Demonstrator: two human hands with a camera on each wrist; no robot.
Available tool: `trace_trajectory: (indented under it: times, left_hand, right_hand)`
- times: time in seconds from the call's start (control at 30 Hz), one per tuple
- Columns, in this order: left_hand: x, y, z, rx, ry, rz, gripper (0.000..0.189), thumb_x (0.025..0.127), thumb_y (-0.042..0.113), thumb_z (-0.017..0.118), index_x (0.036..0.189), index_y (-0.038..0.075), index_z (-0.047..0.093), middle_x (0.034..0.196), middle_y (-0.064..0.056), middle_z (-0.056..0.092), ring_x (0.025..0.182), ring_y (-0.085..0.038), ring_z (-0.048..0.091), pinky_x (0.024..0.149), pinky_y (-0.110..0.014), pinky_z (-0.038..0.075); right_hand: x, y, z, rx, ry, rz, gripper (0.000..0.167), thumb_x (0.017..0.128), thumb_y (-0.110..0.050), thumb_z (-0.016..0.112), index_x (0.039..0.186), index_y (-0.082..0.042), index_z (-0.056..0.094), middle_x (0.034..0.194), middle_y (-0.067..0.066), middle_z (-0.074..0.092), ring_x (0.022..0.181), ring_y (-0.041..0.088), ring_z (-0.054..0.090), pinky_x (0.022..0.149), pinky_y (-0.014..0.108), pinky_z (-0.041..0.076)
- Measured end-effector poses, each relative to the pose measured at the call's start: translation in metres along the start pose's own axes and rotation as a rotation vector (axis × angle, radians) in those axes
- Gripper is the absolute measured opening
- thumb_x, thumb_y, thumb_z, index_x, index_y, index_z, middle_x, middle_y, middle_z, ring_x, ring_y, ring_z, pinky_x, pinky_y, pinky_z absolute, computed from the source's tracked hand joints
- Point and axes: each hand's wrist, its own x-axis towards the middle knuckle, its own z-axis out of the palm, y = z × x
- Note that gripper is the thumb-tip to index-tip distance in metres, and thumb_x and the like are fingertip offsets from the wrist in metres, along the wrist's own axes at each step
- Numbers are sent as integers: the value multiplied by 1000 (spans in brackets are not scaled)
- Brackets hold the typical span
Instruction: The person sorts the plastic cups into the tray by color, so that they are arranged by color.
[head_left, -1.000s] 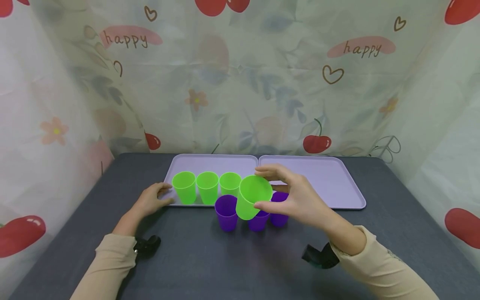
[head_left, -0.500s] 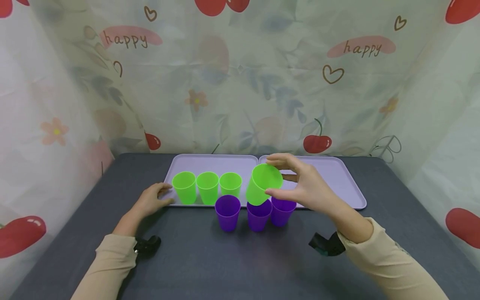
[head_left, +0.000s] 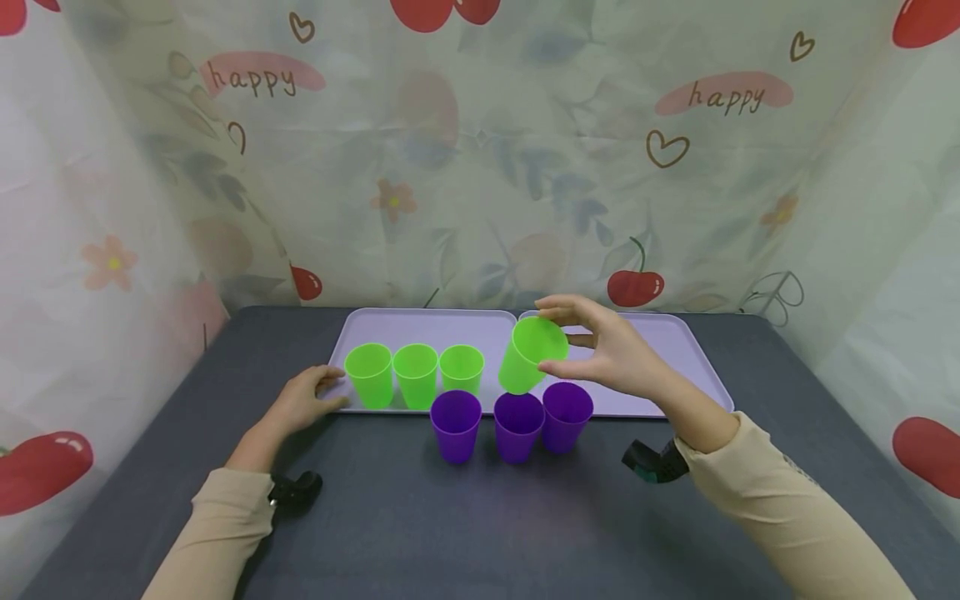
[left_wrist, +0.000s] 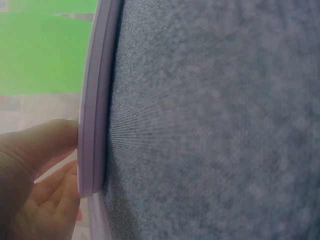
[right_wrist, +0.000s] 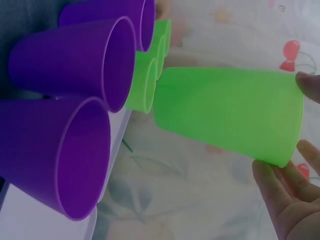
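My right hand [head_left: 618, 350] holds a green cup [head_left: 521, 358] near its rim, tilted, above the inner end of the left lilac tray [head_left: 442, 321]. In the right wrist view the thumb and fingertips pinch that green cup [right_wrist: 225, 112] at its rim. Three more green cups stand upright in a row on the tray: a left one [head_left: 370, 379], a middle one [head_left: 416, 379] and a right one [head_left: 462, 371]. My left hand [head_left: 300, 402] grips the tray's front left corner, and in the left wrist view its thumb touches the tray wall [left_wrist: 95, 125].
Three purple cups stand upright on the dark table [head_left: 420, 533] before the trays: a left one [head_left: 456, 429], a middle one [head_left: 517, 429] and a right one [head_left: 566, 421]. A second lilac tray [head_left: 660, 358] adjoins on the right. A patterned cloth [head_left: 480, 167] hangs behind.
My right hand has carried the green cup away from me and slightly right, from over the purple cups to above the left tray's inner end. The left hand stays put.
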Motion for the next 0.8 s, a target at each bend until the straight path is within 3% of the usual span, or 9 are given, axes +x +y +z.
trace_trajectory:
  times: [0.4,0.8]
  left_hand:
    - [0,-1,0,1,1,3,44,86,15,66,121,-8,53,121,-29,55,114,-42,53,97,-51,46]
    - [0,-1,0,15,8,11,43,85,15,66,119,-8,54,119,-29,56,112,-42,54,95,-51,47]
  right_hand:
    - [20,22,-4,7,-81,7,64,74,-14,78,131,-10,49,131,12,55,121,27,53,99,45,49]
    - [37,44,-1,-22,-136,-17,62,75,-15,78,130,-10,50,127,12,58,116,26,55,95,43,51]
